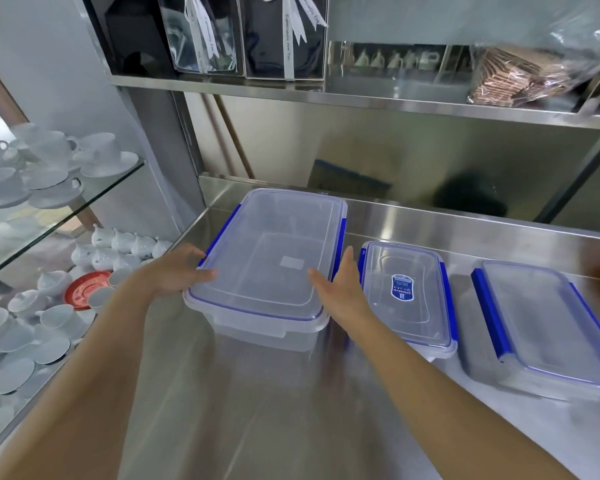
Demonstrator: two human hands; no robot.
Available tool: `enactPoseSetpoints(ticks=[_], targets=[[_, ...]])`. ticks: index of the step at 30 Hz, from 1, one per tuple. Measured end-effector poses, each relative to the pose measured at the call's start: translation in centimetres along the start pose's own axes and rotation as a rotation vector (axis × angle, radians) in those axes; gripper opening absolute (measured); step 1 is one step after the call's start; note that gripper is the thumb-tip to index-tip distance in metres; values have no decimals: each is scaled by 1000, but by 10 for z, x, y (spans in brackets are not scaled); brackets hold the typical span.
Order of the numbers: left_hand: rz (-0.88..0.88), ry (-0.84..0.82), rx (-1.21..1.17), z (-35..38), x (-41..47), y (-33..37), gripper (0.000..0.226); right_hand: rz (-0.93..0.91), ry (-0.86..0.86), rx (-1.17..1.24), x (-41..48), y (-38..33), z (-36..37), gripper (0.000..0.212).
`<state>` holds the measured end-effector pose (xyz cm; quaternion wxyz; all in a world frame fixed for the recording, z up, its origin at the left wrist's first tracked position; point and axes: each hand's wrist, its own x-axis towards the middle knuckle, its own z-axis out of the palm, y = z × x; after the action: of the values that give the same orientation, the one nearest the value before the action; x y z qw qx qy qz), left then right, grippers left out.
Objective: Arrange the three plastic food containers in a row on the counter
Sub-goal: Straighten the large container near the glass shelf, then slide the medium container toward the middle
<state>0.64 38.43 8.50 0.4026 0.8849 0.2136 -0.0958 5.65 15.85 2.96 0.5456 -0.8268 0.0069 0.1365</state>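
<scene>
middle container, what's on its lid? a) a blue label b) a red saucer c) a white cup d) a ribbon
A: a blue label sits on the clear lid of the middle container, and nothing else lies on it.

Three clear lidded containers (pixel 267 258) (pixel 407 292) (pixel 548 327), two hands (pixel 177 271) (pixel 343 289), one red saucer (pixel 82 289), two ribboned boxes (pixel 205 32) (pixel 284 36).

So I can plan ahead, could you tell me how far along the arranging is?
Small container and right container already sit side by side on the counter. Left hand and right hand hold the large container at its sides. Remaining: release it in line.
</scene>
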Motion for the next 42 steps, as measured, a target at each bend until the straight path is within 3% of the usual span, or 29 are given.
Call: enactPoseSetpoints(ticks=[2, 3, 5, 8, 12, 19, 22, 27, 30, 32, 33, 35, 39, 42], targets=[[32, 101, -206, 5, -2, -2, 21, 3, 98, 58, -6, 3, 2, 82], [11, 165, -353, 8, -3, -4, 12, 3, 110, 98, -10, 6, 4, 81], [-51, 284, -587, 19, -1, -12, 32, -29, 75, 139, -20, 10, 11, 80], [-35, 308, -614, 43, 1, -21, 28, -46, 16, 54, -27, 15, 22, 82], [-49, 379, -711, 53, 3, -25, 42, -32, 21, -59, -21, 15, 24, 79], [-40, 375, -779, 31, 26, -30, 31, -45, -46, -89, -7, 0, 41, 81], [-29, 383, -792, 21, 34, -33, 18, -52, -44, -116, -6, -3, 53, 83], [-27, 367, -762, 18, 33, -35, 24, -40, -53, -155, -5, -5, 57, 83], [-64, 411, -597, 20, 29, -28, 13, -39, -94, -189, -3, -3, 49, 82], [-126, 547, -240, 20, 26, -18, 42, -121, -22, -227, -8, -3, 37, 76], [-96, 642, -127, 22, 21, -8, 46, -180, 56, -239, -11, -2, 28, 70], [83, 716, -171, 31, 6, 23, 40, -267, 223, -305, -18, 2, 7, 54], [446, 512, -393, 89, -30, 95, 26, -215, 438, -463, -24, 20, -44, 42], [496, 247, -303, 158, -46, 125, 36, -164, 559, -470, -30, 41, -75, 40]])
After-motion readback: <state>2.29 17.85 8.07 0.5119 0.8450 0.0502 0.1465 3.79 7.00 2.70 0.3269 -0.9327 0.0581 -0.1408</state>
